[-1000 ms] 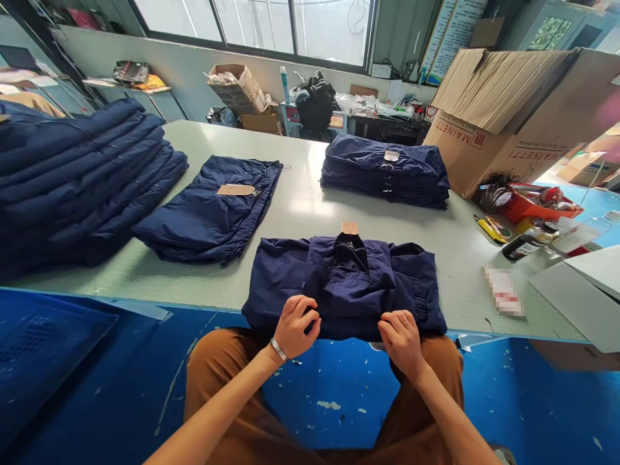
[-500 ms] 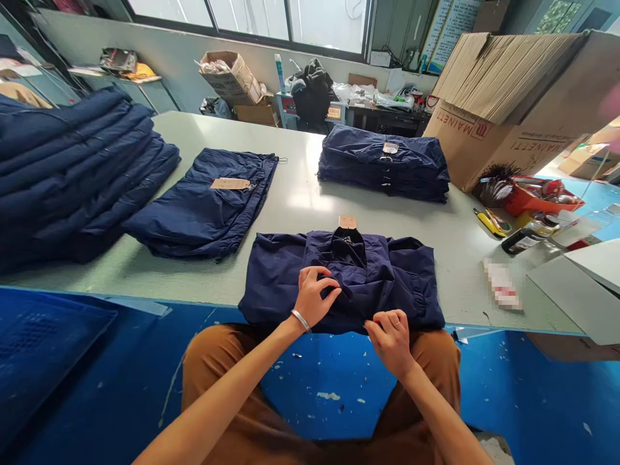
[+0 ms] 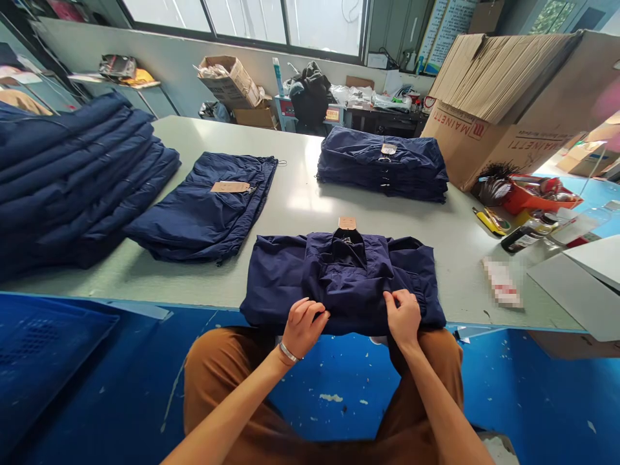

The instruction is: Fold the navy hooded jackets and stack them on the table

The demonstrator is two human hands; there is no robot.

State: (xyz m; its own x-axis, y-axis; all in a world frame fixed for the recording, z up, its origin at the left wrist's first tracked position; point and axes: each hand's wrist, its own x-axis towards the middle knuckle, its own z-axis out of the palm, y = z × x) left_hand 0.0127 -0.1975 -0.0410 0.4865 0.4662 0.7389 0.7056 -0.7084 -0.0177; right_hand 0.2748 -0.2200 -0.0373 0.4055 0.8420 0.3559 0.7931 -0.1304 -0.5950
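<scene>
A folded navy jacket [image 3: 276,278] lies at the table's near edge, its collar facing away from me and its front edge hanging slightly over. A brown paper tag [image 3: 347,223] sticks up behind the collar. My left hand [image 3: 304,328] is closed in a pinch at the jacket's lower front edge, left of the middle. Higher up and to the right, my right hand [image 3: 403,318] pinches the jacket's cloth between thumb and curled fingers. Bunched, wrinkled fabric runs between the two hands.
Folded navy trousers [image 3: 208,213] with a tag lie left of the jacket. Beyond them rises a tall pile of navy garments [image 3: 72,187]. A neat garment stack [image 3: 382,168] sits at the back. To the right are a carton [image 3: 508,142], an orange tray [image 3: 523,205] and a bottle [image 3: 527,234].
My left hand has moved down and slightly left, to the jacket's front edge. My right hand has moved up and right onto the cloth. The jacket has stayed in place.
</scene>
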